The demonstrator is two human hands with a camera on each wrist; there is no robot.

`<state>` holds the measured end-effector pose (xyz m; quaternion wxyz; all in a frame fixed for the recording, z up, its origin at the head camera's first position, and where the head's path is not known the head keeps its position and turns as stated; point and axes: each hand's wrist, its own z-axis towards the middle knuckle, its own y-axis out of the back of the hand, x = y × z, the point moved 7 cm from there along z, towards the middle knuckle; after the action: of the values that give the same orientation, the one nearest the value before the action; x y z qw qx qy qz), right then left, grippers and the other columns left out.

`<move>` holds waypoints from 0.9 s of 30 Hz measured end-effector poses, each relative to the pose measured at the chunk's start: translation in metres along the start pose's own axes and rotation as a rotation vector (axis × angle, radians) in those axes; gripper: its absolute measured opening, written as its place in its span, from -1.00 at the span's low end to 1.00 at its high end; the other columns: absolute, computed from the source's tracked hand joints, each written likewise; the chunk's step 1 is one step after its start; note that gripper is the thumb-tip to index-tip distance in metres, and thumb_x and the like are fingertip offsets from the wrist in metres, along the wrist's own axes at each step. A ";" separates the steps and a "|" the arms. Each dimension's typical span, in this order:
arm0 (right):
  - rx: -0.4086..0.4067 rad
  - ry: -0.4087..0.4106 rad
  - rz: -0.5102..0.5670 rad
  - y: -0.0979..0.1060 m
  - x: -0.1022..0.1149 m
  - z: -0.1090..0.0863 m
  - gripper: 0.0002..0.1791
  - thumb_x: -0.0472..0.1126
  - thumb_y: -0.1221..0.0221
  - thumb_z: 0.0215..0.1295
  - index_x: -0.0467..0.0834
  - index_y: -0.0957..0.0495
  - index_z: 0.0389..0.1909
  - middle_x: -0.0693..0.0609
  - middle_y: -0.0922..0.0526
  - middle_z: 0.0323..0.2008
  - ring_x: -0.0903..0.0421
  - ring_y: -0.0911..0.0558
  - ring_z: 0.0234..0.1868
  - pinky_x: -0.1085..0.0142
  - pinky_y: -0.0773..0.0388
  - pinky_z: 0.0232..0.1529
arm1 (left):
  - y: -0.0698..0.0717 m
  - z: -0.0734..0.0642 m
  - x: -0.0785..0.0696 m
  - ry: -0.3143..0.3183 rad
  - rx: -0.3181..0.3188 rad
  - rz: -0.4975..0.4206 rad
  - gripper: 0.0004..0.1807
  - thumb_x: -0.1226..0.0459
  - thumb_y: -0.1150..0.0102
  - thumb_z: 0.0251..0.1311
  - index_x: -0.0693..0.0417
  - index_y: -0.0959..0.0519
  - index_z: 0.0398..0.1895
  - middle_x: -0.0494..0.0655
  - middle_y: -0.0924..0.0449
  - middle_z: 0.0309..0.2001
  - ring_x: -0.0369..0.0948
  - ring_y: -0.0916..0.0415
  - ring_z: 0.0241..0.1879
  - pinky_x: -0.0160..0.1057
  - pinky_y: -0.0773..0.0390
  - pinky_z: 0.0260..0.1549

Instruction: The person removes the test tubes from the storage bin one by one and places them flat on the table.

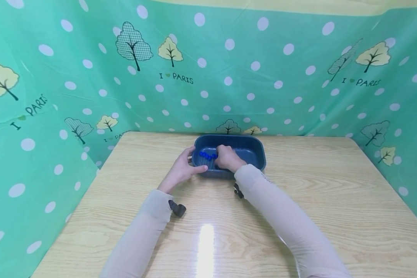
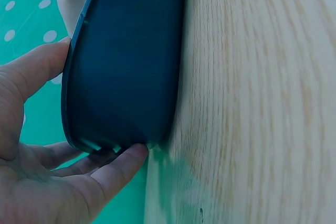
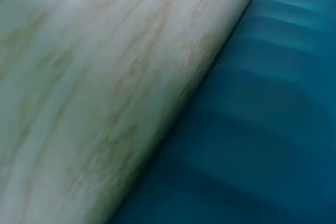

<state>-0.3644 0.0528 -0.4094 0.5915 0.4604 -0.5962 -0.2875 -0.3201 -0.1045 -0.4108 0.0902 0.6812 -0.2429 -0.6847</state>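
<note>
A dark blue oblong plastic basin (image 1: pixel 255 154) stands on the table, with a ribbed patch inside its left part. My left hand (image 1: pixel 182 170) holds the basin's left end. In the left wrist view, the thumb of my left hand (image 2: pixel 58 182) touches the rim and its fingers bend against the end wall. My right hand (image 1: pixel 226 157) reaches inside with curled fingers, gripping a bright blue knobbly strip (image 1: pixel 205 155) that shows over the ribs. The hand hides the rest of the strip. The right wrist view shows only the basin's outer wall (image 3: pixel 273 108), not the right hand.
The light wood table (image 1: pixel 316 185) extends around the basin. Behind it and at both sides hangs a green dotted cloth (image 1: pixel 180 112) with printed trees. Dark straps with small devices (image 1: pixel 177 208) sit at the wrists. Light glares off the table's front.
</note>
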 end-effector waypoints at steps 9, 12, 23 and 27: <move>-0.012 0.006 -0.092 0.000 0.004 -0.003 -0.80 -0.34 -0.11 0.22 -0.19 -0.54 -0.12 -0.03 -0.59 -0.31 0.01 -0.54 -0.35 0.16 -0.49 -0.35 | 0.000 0.000 0.000 -0.004 -0.006 0.003 0.02 0.11 -0.47 -0.05 0.05 -0.09 0.46 0.04 -0.16 0.41 0.08 -0.26 0.30 0.03 -0.36 0.19; -0.016 0.011 -0.113 -0.001 0.004 -0.003 -0.79 -0.33 -0.11 0.24 -0.19 -0.54 -0.11 -0.04 -0.60 -0.30 0.01 -0.54 -0.35 0.16 -0.50 -0.36 | 0.000 -0.001 0.000 -0.003 -0.004 0.001 0.03 0.11 -0.47 -0.05 0.04 -0.08 0.46 0.04 -0.15 0.41 0.08 -0.25 0.30 0.03 -0.37 0.19; -0.019 0.007 -0.109 -0.001 0.003 -0.003 -0.79 -0.33 -0.14 0.19 -0.20 -0.54 -0.13 -0.05 -0.60 -0.32 0.00 -0.54 -0.37 0.16 -0.49 -0.39 | 0.000 -0.001 0.000 0.006 -0.003 0.000 0.04 0.09 -0.48 -0.06 0.03 -0.08 0.46 0.03 -0.15 0.41 0.08 -0.25 0.30 0.04 -0.39 0.17; -0.022 -0.002 -0.090 0.000 0.001 -0.003 -0.78 -0.32 -0.17 0.18 -0.20 -0.53 -0.13 -0.06 -0.59 -0.33 -0.01 -0.54 -0.38 0.16 -0.49 -0.40 | 0.000 -0.001 -0.001 0.005 -0.004 0.000 0.04 0.10 -0.48 -0.07 0.02 -0.08 0.46 0.03 -0.16 0.41 0.08 -0.26 0.30 0.05 -0.38 0.18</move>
<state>-0.3615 0.0521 -0.4088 0.5823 0.4799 -0.5724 -0.3209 -0.3192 -0.1045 -0.4101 0.0918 0.6827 -0.2413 -0.6836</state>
